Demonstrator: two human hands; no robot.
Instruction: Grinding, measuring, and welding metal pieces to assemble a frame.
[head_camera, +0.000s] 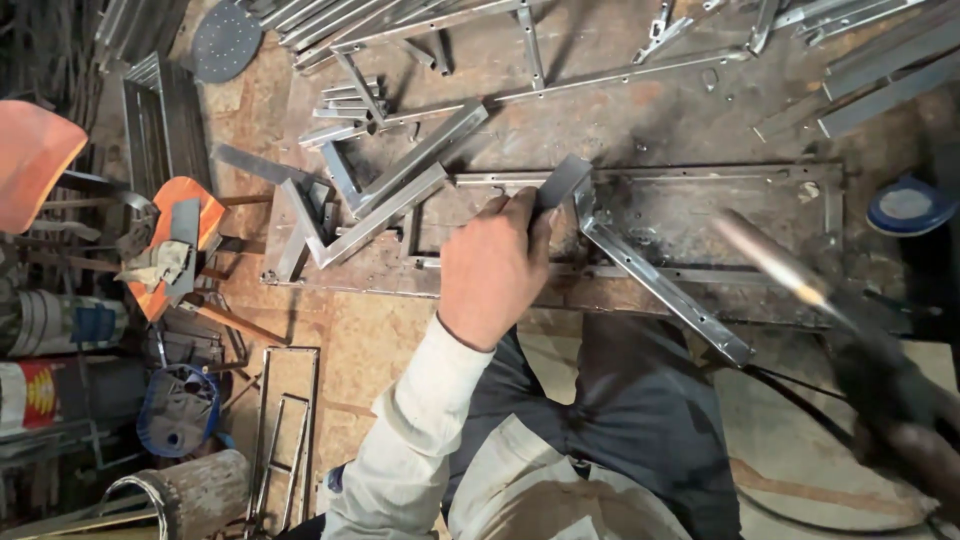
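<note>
Left hand (492, 265) mid-frame, clamped on short steel bar (562, 180), pressing it onto angled bracket (660, 285) atop flat frame (700, 175) on desk (380, 330). Right hand (905, 415) lower right, gloved, blurred, gripping welding torch (775, 262), tip short of joint. No fresh weld visible; joint looks untacked. Finished-looking brackets (370, 200) stacked centre-left.

My left hand (495, 265) rests on a short angled steel bar (562, 182), which lies on a flat rectangular steel frame (700, 175) across the workbench. A longer steel bracket (660, 285) runs from under that bar toward my right. My right hand (905, 400), at the far right, holds a welding rod holder (790, 275) above the frame. Loose steel angle pieces (385, 195) lie left of my left hand.
</note>
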